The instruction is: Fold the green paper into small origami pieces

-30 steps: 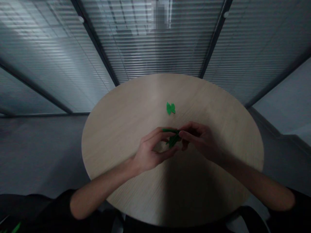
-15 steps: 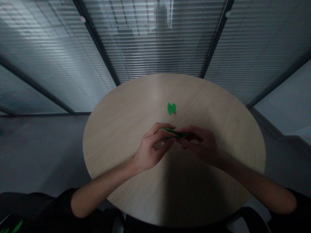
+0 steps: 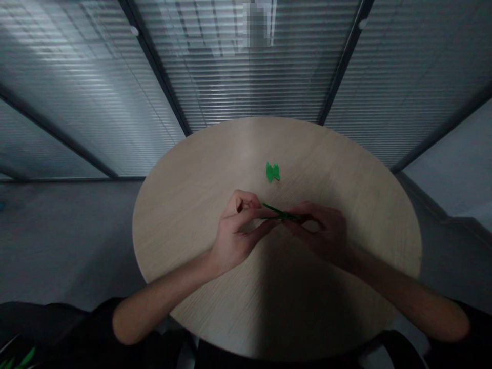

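Pinching a thin dark-green piece (image 3: 283,215) between thumb and fingers, the left hand (image 3: 235,237) met the right hand (image 3: 326,230), which gripped the piece's other end, above the round table (image 3: 184,179). It showed nearly edge-on, its long axis running side to side between the hands, one sliver slanting away toward the far left; the fingers hid much of it. Farther across the table, apart from both hands, lay a bright green two-lobed piece (image 3: 272,172), with window blinds (image 3: 249,87) beyond the table's far edge
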{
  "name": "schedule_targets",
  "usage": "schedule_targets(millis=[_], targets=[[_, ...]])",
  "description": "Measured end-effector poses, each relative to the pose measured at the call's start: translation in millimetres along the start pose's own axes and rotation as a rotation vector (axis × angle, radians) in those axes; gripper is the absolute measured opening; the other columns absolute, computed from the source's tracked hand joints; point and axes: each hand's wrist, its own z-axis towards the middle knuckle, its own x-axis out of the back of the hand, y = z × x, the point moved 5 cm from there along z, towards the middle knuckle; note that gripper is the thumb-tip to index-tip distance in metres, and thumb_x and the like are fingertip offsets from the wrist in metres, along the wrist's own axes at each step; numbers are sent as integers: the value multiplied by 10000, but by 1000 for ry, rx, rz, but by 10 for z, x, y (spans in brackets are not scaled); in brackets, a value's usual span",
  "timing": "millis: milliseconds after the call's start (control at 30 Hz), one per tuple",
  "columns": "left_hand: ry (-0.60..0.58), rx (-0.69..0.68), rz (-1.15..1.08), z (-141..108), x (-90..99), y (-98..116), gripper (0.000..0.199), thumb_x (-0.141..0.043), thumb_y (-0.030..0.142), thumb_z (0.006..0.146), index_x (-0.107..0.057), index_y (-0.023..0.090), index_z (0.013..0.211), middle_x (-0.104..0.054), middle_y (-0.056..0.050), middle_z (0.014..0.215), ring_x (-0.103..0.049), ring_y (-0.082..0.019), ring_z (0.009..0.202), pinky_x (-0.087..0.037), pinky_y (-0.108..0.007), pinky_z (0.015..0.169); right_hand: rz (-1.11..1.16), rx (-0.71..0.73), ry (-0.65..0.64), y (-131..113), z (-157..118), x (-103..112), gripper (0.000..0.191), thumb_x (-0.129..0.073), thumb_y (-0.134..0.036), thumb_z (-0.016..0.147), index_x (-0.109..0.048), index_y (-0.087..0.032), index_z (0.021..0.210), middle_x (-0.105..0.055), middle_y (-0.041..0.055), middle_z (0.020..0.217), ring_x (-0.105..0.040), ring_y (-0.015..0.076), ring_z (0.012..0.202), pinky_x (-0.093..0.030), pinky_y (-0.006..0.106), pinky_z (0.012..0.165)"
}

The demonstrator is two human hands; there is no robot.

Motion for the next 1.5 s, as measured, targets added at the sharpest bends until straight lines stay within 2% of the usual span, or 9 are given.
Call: schedule_targets(millis=[133,333,567,833,933,1033,1133,1300,1500], targets=[[-44,-8,-39,1,-24,4,128,-755,167,944,-776,223,1057,-653,-33,942,-667,-157,845,-603,-301,725,-19,-14,-23,26,2,-8,105,-793,-300,884,-754,-241,962,-789,-2,796,-734,150,614,-606,253,570],[-79,-20,-74,0,-44,0,138,-710,148,971,-774,208,1078,-701,-62,984,-702,-170,884,-624,-306,759,32,1,-67,44,5,-33,228,-786,-292,899,-744,-252,1119,-793,12,923,-741,146,683,-629,260,615],[-130,-34,-57,3,-76,1,158,-663,139,998,-763,192,1109,-689,-68,971,-693,-164,865,-619,-288,734,30,22,-69,36,12,-33,185,-785,-279,901,-765,-252,1083,-776,5,881,-711,132,668,-615,243,608],[-128,-45,-59,-2,-79,10,138,-635,159,1018,-753,189,1084,-676,-62,945,-684,-154,831,-604,-271,701,3,45,-63,56,-2,-38,164,-778,-288,909,-765,-250,1068,-763,4,843,-703,136,662,-608,250,599],[-79,22,-76,-38,-81,-36,97,-694,153,983,-713,191,1070,-701,-45,928,-698,-148,817,-610,-269,715,34,42,-64,49,1,-40,146,-770,-282,916,-767,-243,1056,-775,11,862,-709,135,674,-610,251,606],[57,145,-152,-82,-54,-118,293,-799,184,907,-619,215,1137,-714,-7,905,-719,-144,795,-627,-268,719,51,46,-57,29,10,-36,115,-767,-276,916,-768,-241,1026,-777,10,840,-712,136,658,-607,252,594],[52,202,-181,-93,-67,-151,400,-817,211,895,-602,231,1231,-744,-5,915,-755,-162,830,-653,-300,784,39,46,-52,16,15,-28,114,-769,-278,914,-766,-253,1025,-778,6,837,-714,141,658,-610,259,598],[27,212,-122,-63,-33,-141,231,-810,260,909,-719,207,1114,-785,-39,943,-767,-167,818,-657,-286,758,22,57,-37,6,17,-6,108,-779,-254,906,-762,-257,1013,-756,-8,809,-693,129,650,-592,243,586],[11,186,-64,-50,-6,-113,168,-800,233,916,-753,211,1076,-794,-35,934,-756,-169,814,-637,-298,757,19,77,-37,-5,22,4,133,-782,-226,902,-757,-260,1028,-750,-13,811,-684,123,657,-590,238,601]])
